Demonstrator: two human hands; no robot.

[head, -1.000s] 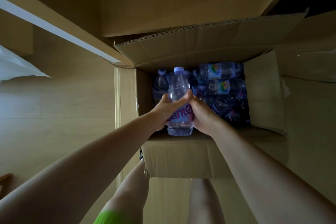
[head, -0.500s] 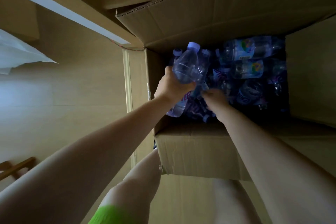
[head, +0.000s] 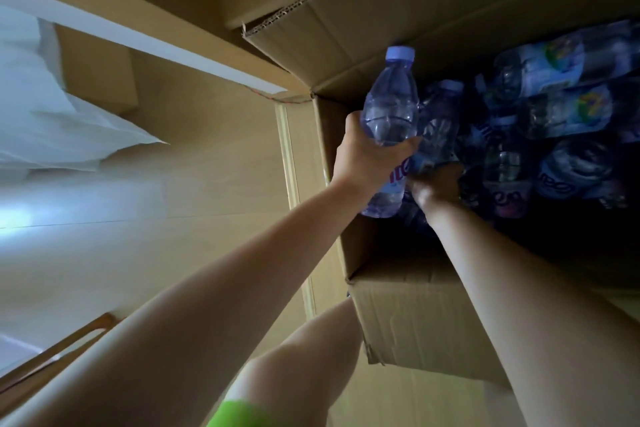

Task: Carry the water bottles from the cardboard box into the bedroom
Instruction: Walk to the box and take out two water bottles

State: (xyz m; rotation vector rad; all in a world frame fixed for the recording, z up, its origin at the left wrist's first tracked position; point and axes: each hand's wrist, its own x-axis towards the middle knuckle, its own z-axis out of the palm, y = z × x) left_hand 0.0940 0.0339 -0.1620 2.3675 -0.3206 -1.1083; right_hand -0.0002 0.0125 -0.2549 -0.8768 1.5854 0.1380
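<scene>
From the head camera, the left hand (head: 367,156) has its grip wrapped round an upright water bottle (head: 389,114) above the left edge of the open cardboard box (head: 415,315). The right hand (head: 438,184) reaches in among the other bottles (head: 554,114) lying inside, apparently closing round a second bottle (head: 438,121), though its fingers are hidden in shadow.

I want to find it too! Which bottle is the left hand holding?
Look at the big open cardboard box full of water bottles. At its left inner edge, the left hand grips one clear bottle around its middle. Unlike the bottles lying in the pile, it stands raised, its pale purple cap pointing up.
</scene>
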